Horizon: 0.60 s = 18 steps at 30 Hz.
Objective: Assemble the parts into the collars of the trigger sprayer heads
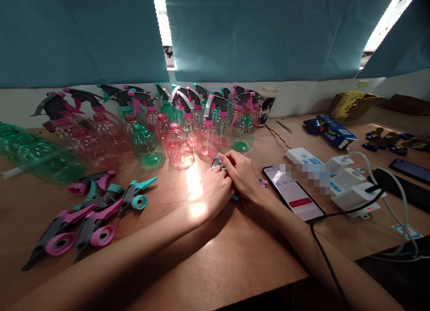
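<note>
My left hand (215, 185) and my right hand (241, 170) meet at the middle of the wooden table. Fingers of both are closed around a grey and teal spray head (217, 162), mostly hidden by them. Bits of pink and teal plastic show beneath and beside my hands. Just beyond stand a clear pink bottle without a head (179, 149) and a green one (243, 136). Left of my hands lie several loose spray heads, among them a teal one (136, 196) and a pink one (60, 239).
Behind stand several bottles with spray heads (208, 123) and a patterned cup (267, 105). Green bottles (50, 161) lie at the far left. On the right are a phone (292, 192), a power strip (311, 161) with chargers, cables crossing my right forearm, and a blue packet (336, 131).
</note>
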{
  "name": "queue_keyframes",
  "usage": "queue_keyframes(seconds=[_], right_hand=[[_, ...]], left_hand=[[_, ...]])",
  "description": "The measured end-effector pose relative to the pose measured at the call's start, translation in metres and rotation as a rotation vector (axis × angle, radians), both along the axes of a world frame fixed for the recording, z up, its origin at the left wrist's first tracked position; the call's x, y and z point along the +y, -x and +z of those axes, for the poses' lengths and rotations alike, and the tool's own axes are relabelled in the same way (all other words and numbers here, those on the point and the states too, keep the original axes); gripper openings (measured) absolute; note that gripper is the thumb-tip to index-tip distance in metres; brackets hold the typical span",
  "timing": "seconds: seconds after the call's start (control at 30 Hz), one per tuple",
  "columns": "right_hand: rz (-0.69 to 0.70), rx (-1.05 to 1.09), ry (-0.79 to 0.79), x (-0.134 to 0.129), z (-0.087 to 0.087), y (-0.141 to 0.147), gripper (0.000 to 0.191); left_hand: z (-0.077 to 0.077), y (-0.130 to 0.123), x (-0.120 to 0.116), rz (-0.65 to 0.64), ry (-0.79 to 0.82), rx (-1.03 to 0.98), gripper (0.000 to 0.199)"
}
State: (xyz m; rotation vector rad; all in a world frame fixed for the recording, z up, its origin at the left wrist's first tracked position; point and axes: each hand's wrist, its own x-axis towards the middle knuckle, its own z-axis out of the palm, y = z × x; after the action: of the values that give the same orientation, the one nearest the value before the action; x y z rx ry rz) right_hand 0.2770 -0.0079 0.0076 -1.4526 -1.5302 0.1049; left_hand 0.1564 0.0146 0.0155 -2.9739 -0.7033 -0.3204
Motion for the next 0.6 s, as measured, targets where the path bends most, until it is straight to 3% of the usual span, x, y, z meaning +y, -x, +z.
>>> queue_keyframes(seconds=[0.17,0.3,0.43,0.6], right_hand=[[0.061,-0.045,0.066,0.002,-0.002,0.001,0.031],[0.079,-0.077,0.107,0.001,-0.003,0.002,0.031],[0.107,-0.127,0.156,0.001,-0.005,0.000,0.026],[0.177,-0.214,0.222,0.001,-0.009,-0.003,0.015]], left_hand=[[0.003,0.005,-0.009,0.014,0.016,-0.012,0.021],[0.012,0.025,-0.014,0.004,0.065,-0.060,0.023],[0.031,0.063,-0.017,-0.049,0.165,-0.185,0.024],[0.049,0.132,-0.016,0.121,0.210,-0.176,0.027]])
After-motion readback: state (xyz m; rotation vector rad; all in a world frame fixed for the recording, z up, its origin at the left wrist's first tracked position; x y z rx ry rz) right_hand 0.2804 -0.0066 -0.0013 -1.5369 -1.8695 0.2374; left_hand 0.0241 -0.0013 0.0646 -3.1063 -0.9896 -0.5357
